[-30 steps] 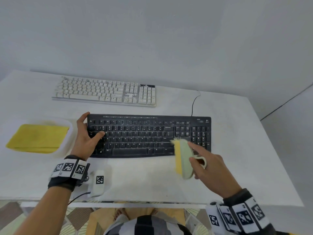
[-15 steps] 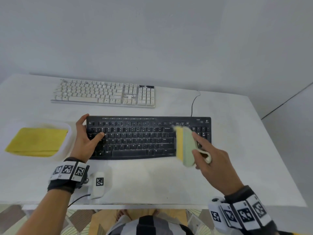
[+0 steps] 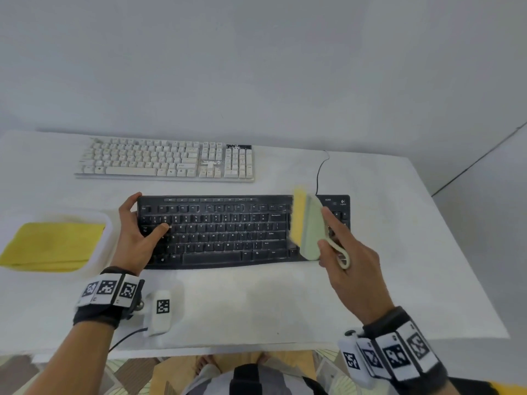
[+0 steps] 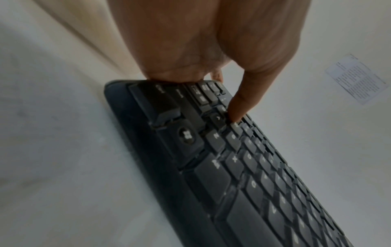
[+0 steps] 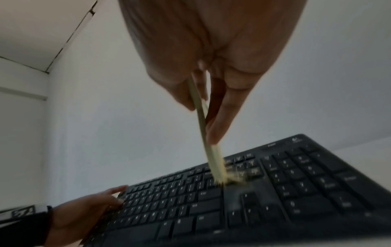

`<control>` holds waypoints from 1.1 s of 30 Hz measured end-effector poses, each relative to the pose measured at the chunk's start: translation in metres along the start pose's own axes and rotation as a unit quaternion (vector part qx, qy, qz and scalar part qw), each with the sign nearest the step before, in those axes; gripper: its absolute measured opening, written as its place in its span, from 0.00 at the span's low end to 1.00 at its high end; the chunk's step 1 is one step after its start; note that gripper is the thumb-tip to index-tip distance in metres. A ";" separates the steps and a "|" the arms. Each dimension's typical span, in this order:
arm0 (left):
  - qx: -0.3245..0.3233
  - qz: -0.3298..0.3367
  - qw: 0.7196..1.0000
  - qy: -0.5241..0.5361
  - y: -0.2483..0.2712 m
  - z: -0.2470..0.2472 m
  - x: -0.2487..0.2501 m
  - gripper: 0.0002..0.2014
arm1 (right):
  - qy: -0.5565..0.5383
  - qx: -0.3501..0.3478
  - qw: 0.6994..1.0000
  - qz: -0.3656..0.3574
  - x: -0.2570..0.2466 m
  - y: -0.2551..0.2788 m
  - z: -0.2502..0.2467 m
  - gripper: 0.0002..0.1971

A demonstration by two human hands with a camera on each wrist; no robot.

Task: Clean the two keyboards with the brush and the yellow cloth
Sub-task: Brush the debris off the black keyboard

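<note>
On the white table (image 3: 256, 303), as I see it from my remote station:

Black keyboard (image 3: 222, 232): it lies flat near the front edge, long side toward me, its cable (image 3: 320, 172) running off the back right corner.

Left hand (image 3: 137, 238): it rests on the left end of the black keyboard; I see the thumb pressing down among the keys and the other fingers wrapped over the left edge, so it grips that end.

Right hand (image 3: 350, 269): I see its fingers curled together around the handle of the brush, with the index finger laid along the brush's back.

Brush (image 3: 309, 226): pale green body with yellow bristles, standing on edge over the right part of the black keyboard, between the letter block and the number pad; in the right wrist view the bristle tips (image 5: 221, 177) touch the keys, though the picture is blurred there.

White keyboard (image 3: 168, 161): 1 more keyboard, lying behind the black one toward the wall, apart from both hands.

Yellow cloth (image 3: 54, 246): folded, lying in a shallow white tray (image 3: 107, 223) just left of my left hand; I cannot tell whether hand and tray touch.
</note>
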State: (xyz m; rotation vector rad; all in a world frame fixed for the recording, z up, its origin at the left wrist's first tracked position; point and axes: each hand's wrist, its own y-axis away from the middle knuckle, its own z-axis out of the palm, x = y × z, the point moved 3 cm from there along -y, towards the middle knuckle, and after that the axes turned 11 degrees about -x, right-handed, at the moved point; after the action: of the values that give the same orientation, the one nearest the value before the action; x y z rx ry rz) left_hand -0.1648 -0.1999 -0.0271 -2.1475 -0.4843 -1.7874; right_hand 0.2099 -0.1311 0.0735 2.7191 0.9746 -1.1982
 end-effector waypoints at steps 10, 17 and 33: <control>0.002 -0.001 1.000 -0.021 0.003 0.000 0.000 0.37 | -0.015 -0.175 0.981 0.085 0.013 0.010 0.012 0.25; 0.002 0.016 0.999 -0.034 -0.001 -0.004 -0.005 0.38 | -0.033 -0.086 0.994 0.058 0.012 0.011 0.028 0.26; 0.008 0.031 0.998 -0.052 -0.001 -0.004 -0.008 0.38 | 0.048 -0.193 0.979 0.049 0.006 0.015 0.014 0.26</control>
State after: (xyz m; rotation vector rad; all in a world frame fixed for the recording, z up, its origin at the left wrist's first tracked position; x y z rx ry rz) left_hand -0.1698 -0.2010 -0.0345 -2.2276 -0.4484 -1.6405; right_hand 0.2117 -0.1431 0.0560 2.4989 0.9507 -0.7718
